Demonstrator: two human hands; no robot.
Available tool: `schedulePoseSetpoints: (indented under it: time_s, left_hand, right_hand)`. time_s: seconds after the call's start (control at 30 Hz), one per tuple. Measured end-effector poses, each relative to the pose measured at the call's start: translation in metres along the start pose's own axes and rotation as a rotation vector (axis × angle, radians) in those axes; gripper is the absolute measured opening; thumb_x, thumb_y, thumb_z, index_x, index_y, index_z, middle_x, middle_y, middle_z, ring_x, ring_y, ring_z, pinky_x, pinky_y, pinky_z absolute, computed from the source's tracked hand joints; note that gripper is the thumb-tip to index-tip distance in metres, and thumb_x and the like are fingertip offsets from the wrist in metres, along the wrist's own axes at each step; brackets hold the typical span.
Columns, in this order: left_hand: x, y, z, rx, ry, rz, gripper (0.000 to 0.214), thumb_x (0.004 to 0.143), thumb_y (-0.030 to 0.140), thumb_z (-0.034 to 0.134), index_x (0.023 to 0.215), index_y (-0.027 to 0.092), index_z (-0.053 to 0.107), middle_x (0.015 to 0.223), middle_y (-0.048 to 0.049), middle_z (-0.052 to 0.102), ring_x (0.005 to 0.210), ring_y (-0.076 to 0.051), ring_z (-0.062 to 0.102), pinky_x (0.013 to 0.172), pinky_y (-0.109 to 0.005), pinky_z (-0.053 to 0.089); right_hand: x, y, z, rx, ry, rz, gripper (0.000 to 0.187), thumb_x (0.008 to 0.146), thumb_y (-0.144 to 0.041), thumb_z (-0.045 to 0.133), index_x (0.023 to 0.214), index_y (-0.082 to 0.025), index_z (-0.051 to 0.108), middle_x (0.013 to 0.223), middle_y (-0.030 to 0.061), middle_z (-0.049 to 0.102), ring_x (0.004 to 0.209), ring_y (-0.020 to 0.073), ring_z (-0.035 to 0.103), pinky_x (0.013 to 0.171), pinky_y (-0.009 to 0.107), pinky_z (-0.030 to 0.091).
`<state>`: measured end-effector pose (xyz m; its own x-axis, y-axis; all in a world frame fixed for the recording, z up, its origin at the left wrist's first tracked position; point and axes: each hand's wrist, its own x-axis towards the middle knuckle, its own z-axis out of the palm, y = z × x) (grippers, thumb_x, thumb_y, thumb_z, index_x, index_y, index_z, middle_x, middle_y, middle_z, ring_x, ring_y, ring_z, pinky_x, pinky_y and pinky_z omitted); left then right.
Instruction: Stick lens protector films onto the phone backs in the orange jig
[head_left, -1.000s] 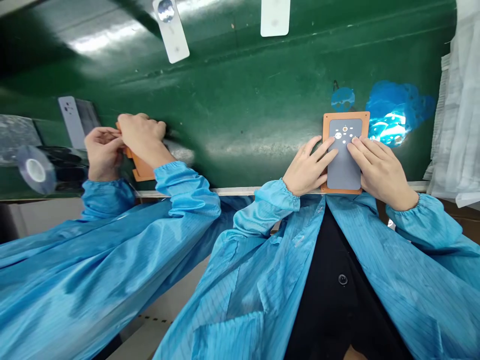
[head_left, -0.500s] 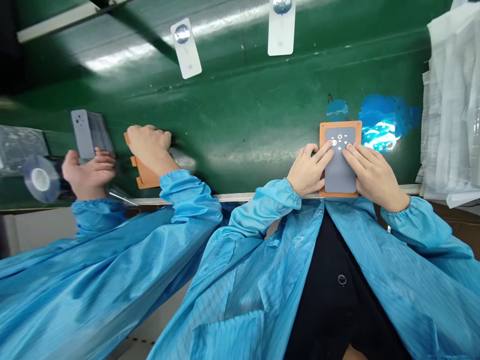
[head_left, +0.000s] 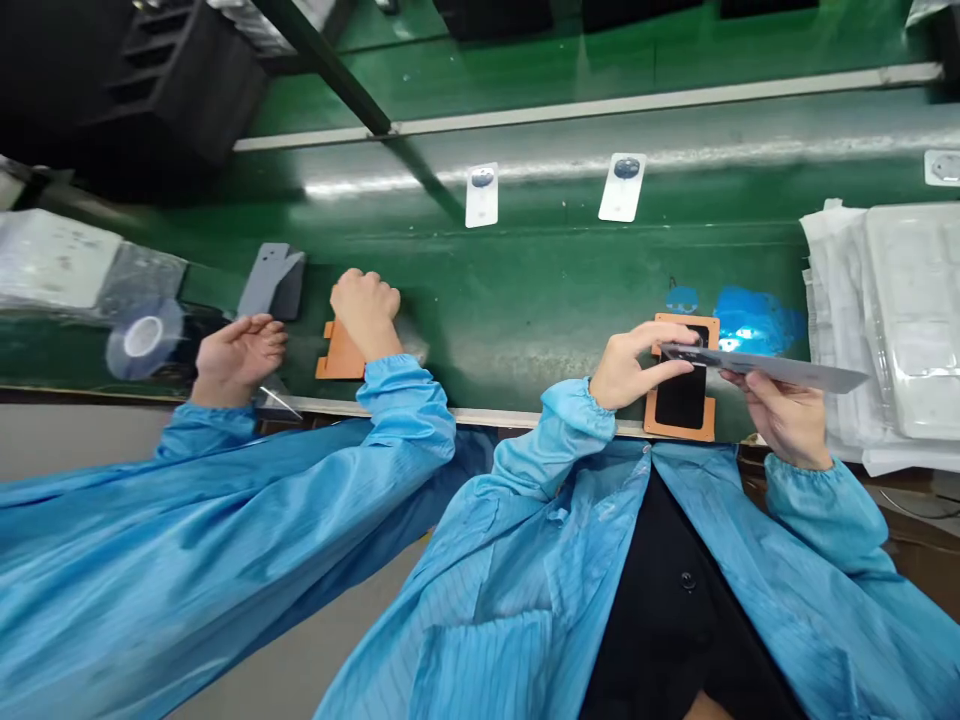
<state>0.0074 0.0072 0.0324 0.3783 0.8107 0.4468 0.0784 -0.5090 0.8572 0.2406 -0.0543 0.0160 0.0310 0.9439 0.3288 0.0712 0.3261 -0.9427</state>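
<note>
A thin grey panel (head_left: 780,368) is lifted off its orange jig (head_left: 679,427) and seen almost edge-on, level over the belt. My left hand (head_left: 634,365) pinches its left end from above. My right hand (head_left: 780,410) holds it from below, fingers curled under the middle. The jig lies at the near edge of the green conveyor belt (head_left: 540,280), its dark recess bare.
A co-worker's hands (head_left: 240,352) (head_left: 367,310) work at my left over another orange jig (head_left: 339,355), beside a grey panel (head_left: 271,280) and a tape roll (head_left: 142,338). Two white panels (head_left: 481,195) (head_left: 622,187) ride the belt. Blue film scraps (head_left: 754,325) and stacked clear trays (head_left: 892,320) lie at right.
The grey panel was lying in the orange jig under both my hands; now both hands have lifted it clear and tipped it flat. The view has tilted up. The co-worker's left hand let go and opened.
</note>
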Motion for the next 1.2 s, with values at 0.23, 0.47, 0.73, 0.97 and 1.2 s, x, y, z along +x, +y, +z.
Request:
schedulePoseSetpoints:
  time_s: [0.23,0.47,0.73,0.97,1.2]
  left_hand:
    - [0.002,0.041,0.023,-0.242,0.138,0.237,0.012,0.09,0.023,0.079,0.098,0.016,0.076,0.095,-0.0081,0.079,0.088,-0.017,0.076,0.083,-0.03,0.062]
    - [0.003,0.045,0.033,-0.227,0.181,0.361,0.011,0.093,0.026,0.075,0.1,0.018,0.076,0.097,-0.0082,0.078,0.089,-0.017,0.075,0.081,-0.029,0.062]
    - [0.002,0.055,0.04,-0.21,0.205,0.405,0.014,0.092,0.03,0.077,0.099,0.019,0.073,0.095,-0.0053,0.077,0.088,-0.014,0.075,0.08,-0.026,0.06]
    - [-0.003,0.049,0.049,-0.135,0.141,0.345,0.028,0.096,0.049,0.07,0.094,0.022,0.075,0.086,-0.0053,0.076,0.085,-0.018,0.074,0.084,-0.035,0.058]
    - [0.001,0.059,0.046,-0.102,0.165,0.299,0.031,0.098,0.049,0.066,0.088,0.02,0.073,0.082,-0.005,0.076,0.08,-0.017,0.075,0.081,-0.036,0.057]
  right_hand:
    - [-0.002,-0.009,-0.009,0.15,-0.157,-0.037,0.03,0.1,-0.028,0.051,0.116,-0.041,0.072,0.105,0.0043,0.077,0.104,0.0314,0.076,0.08,0.055,0.065]
    - [-0.006,0.006,-0.024,-0.023,-0.261,-0.074,0.049,0.1,-0.035,0.034,0.141,-0.046,0.058,0.098,0.0101,0.074,0.094,0.0365,0.073,0.075,0.059,0.058]
    - [-0.007,0.011,-0.022,0.063,-0.309,-0.091,0.053,0.101,-0.041,0.021,0.137,-0.048,0.059,0.091,0.0103,0.068,0.079,0.0337,0.069,0.074,0.059,0.055]
    - [-0.01,0.021,-0.023,-0.073,-0.379,-0.157,0.066,0.097,-0.054,0.009,0.137,-0.04,0.059,0.085,0.0118,0.065,0.066,0.0334,0.065,0.082,0.066,0.052]
    - [-0.007,0.012,-0.003,0.314,-0.24,-0.006,0.034,0.088,-0.053,0.044,0.107,-0.044,0.071,0.079,0.0038,0.065,0.073,0.0281,0.067,0.084,0.066,0.048]
